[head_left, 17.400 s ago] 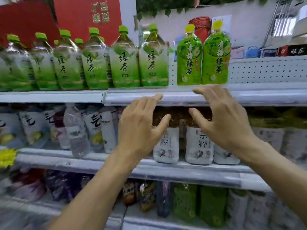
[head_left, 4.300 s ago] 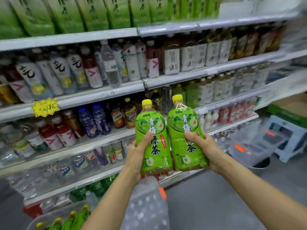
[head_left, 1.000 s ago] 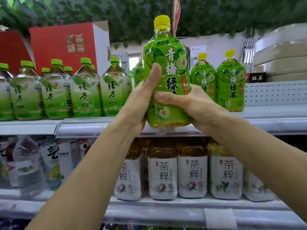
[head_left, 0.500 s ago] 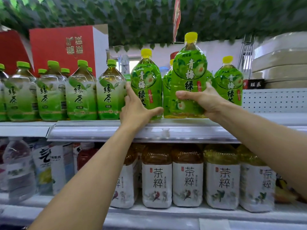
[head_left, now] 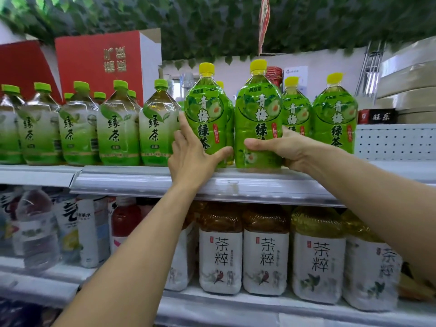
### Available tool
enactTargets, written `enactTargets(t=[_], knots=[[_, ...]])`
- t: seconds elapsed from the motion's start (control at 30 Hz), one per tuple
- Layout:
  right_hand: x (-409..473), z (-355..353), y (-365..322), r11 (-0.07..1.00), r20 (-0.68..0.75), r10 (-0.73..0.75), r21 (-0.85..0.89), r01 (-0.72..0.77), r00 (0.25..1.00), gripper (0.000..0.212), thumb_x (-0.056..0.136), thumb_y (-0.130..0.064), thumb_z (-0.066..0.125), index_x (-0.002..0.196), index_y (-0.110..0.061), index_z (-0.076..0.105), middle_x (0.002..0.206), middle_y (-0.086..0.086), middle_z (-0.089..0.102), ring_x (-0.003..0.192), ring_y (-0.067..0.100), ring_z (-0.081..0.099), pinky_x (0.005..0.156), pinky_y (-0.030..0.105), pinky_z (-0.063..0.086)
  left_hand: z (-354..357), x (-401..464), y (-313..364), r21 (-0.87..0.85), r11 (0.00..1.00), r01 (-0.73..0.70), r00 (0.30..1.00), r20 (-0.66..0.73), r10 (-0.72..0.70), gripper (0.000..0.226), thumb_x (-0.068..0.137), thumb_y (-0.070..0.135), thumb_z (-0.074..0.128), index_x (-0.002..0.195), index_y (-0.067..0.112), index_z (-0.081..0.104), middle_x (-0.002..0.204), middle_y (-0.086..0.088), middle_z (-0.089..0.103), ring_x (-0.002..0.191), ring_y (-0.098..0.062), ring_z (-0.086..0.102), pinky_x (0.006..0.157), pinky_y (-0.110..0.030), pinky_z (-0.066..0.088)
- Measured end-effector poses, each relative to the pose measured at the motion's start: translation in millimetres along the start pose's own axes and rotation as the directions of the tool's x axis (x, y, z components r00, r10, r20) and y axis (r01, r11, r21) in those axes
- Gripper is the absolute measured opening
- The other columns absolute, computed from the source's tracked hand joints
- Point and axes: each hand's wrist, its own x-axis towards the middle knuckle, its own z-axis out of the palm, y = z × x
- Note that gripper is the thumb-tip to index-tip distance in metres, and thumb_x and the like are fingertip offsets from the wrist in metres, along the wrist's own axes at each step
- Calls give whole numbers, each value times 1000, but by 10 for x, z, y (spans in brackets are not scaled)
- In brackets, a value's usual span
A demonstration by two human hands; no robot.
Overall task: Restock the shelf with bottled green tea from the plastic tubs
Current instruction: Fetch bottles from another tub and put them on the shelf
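Five yellow-capped green tea bottles (head_left: 258,119), two hands (head_left: 192,154), two red boxes (head_left: 99,64).

I am looking into a shop's drinks aisle: tiered white metal shelves (head_left: 236,185) are carrying rows of identical bottled green tea (head_left: 335,119), pale-labelled green tea bottles (head_left: 118,128) and, one level down, white-labelled brown tea bottles (head_left: 265,253). A perforated back panel (head_left: 396,140) is showing behind, red gift boxes (head_left: 99,62) are standing on top, and fake ivy (head_left: 212,24) is hanging overhead.

Left hand (head_left: 191,156) covering lower label of its green tea bottle (head_left: 207,114). Bottles behind front row mostly hidden. Lower-left water bottles (head_left: 35,230) blurred, labels unreadable.
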Motion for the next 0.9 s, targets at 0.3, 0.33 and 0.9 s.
enactTargets(t=[0.3,0.33,0.9], knots=[[-116,6,-37,936,-72,-18,-353,-9,997,114,68,-52,82,151,-6,20,146,14,43,122,27,49,97,39,43,-35,-17,60,56,998,33,999,24,-34,129,78,71,66,157,18,-20,160,-15,25,142,-33,37,103,-51,40],[-153,12,-47,906,-80,-32,-423,-4,996,111,75,-53,78,153,-4,16,151,16,39,130,30,45,103,42,40,-44,-18,70,61,998,36,999,24,-38,128,78,71,66,157,18,-21,160,-15,25,141,-33,38,104,-51,40],[-2292,1371,739,364,137,-609,-827,429,781,58,84,-36,69,133,-10,53,136,12,51,118,33,56,79,41,55,-1743,-2128,-1304,201,955,-219,976,38,216,75,91,67,34,147,18,42,142,-1,50,131,-22,46,106,-42,40]])
